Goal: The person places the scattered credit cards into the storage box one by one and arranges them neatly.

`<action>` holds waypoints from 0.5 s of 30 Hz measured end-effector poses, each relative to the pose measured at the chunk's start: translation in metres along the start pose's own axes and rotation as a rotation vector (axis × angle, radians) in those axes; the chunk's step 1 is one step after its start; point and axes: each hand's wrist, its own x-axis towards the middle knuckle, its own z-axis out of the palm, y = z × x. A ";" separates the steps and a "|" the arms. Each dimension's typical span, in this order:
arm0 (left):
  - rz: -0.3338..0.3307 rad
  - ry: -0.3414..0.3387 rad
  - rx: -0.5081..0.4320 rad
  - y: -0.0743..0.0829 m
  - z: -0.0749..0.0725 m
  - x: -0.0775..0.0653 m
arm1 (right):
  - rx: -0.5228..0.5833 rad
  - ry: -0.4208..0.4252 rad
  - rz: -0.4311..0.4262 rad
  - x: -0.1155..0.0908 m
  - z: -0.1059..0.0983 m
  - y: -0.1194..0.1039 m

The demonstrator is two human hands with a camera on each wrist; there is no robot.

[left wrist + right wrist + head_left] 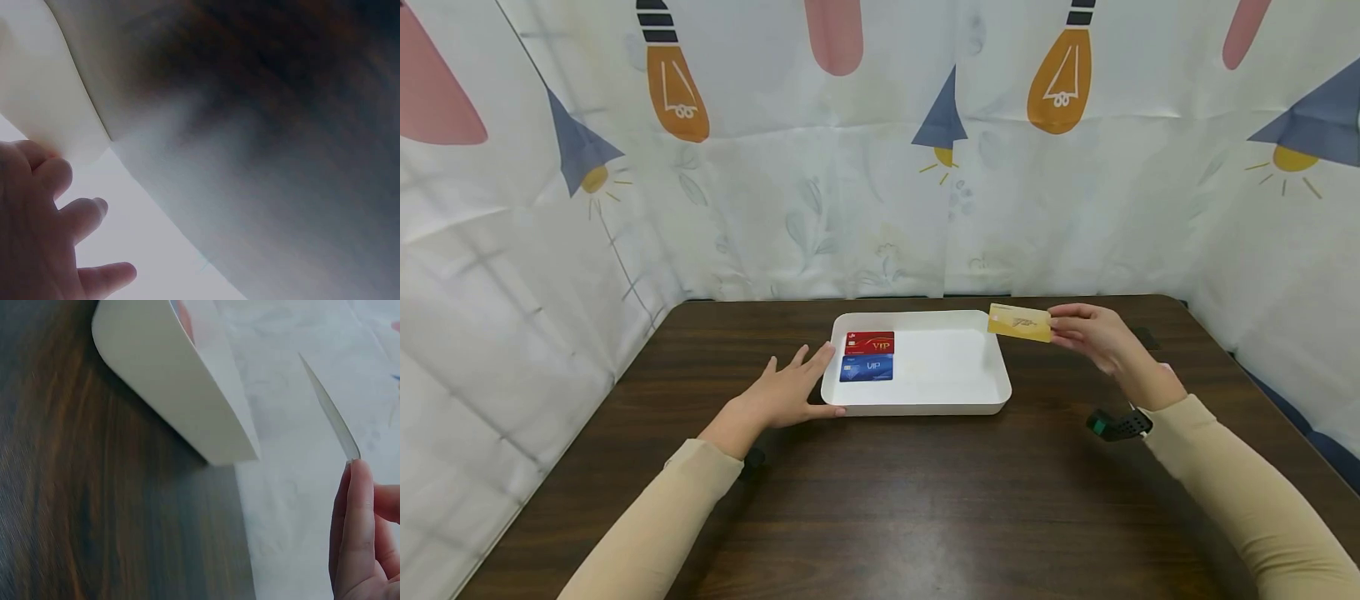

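Gold card (pixel 1019 323): raised at the tray's far right corner, overlapping it in the head view; its printed mark is too small to read surely.
Right hand (pixel 1093 333): pinches the gold card by its right end.
Left hand (pixel 786 392): fingers spread, touching the left end of the tray.
White tray (pixel 947 367): near the far edge of the tabletop (pixel 887 508), with wide dark wood to both sides and toward the wearer; inside, white floor runs from the cards to the right wall.
Red card (pixel 869 342): in the tray's left part, reads "VIP".
Blue card (pixel 867 367): just nearer than the red one, also "VIP".
Right wrist view: gold card almost edge-on, a thin sliver apart from the tray's wall.
Left wrist view: fingertips by the tray's pale side; wood blurred.
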 end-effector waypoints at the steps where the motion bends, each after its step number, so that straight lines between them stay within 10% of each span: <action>1: -0.001 0.000 -0.001 0.000 0.000 0.000 | -0.002 -0.003 0.003 0.000 0.003 0.001; 15: 0.001 0.004 0.006 0.000 0.000 -0.001 | -0.067 -0.074 0.035 0.010 0.049 0.016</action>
